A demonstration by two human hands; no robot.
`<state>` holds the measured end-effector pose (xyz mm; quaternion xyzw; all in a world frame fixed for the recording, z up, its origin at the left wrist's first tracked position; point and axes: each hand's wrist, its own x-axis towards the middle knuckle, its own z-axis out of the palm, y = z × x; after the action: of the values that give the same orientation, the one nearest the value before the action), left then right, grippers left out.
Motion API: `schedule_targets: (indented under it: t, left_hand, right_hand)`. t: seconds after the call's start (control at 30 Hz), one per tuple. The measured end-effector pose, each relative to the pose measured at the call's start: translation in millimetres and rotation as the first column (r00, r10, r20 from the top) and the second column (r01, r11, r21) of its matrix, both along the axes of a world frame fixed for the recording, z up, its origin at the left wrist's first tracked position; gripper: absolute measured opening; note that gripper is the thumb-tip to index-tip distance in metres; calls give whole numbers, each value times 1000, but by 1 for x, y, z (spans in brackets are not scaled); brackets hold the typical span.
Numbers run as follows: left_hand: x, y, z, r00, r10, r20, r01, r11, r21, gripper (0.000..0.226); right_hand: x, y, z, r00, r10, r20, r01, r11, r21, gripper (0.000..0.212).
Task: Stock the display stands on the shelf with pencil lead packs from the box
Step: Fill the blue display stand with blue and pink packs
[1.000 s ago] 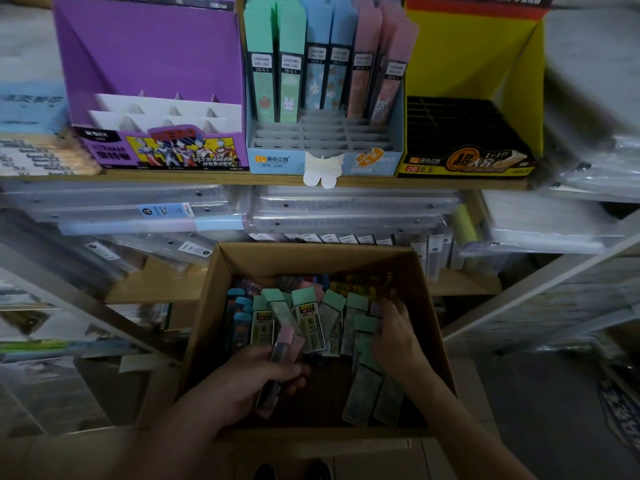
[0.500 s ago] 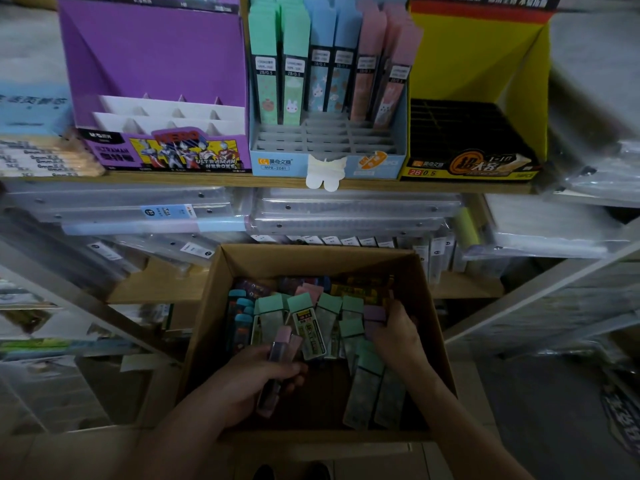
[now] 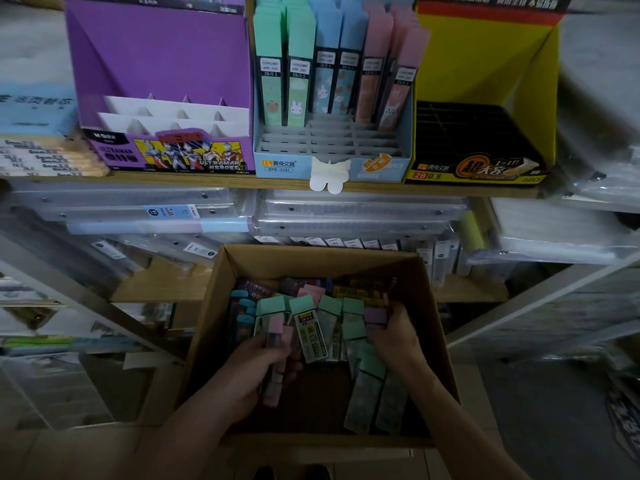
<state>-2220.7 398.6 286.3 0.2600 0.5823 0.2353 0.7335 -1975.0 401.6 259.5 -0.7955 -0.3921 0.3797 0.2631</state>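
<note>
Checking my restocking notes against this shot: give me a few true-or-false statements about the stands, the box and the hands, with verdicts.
1. The left hand holds pink-capped packs. True.
2. The purple stand is full of packs. False: its white slots show none.
3. The blue stand has packs standing at its back. True.
4. The right hand is outside the box. False: it reaches inside, among the packs.
5. The yellow stand holds green packs. False: its black tray shows none.

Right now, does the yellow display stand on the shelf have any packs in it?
No: the yellow display stand shows only bare black slots, while the blue stand beside it holds packs.
</note>
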Motion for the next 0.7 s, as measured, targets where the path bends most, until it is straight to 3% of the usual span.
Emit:
schedule_targets:
  t: [0.3,0.43,0.5,0.57,0.7]
  left_hand:
    - [6,2,-9,991,115,73,-114,993,-9,25]
    - [13,1,-6,987,132,96,-134,991,14,26]
    - [17,2,-4,982,154,105,-158,987,25,22]
    - [20,2,-4,973,184,137,-190,981,36,20]
    - [24,2,4,949,165,269,-190,979,70,24]
  right_hand:
    - [0,-11,11,988,33,153,-69,970,234,19]
    - [-17,-11,26,990,59,124,-97,940,327,5]
    - [-26,-10,30,991,112,80,-130,952,278,12]
    - [-38,-10,33,984,181,9,-178,959,220,33]
    - [-61,-16,39,948,295,-121,-262,937,229,53]
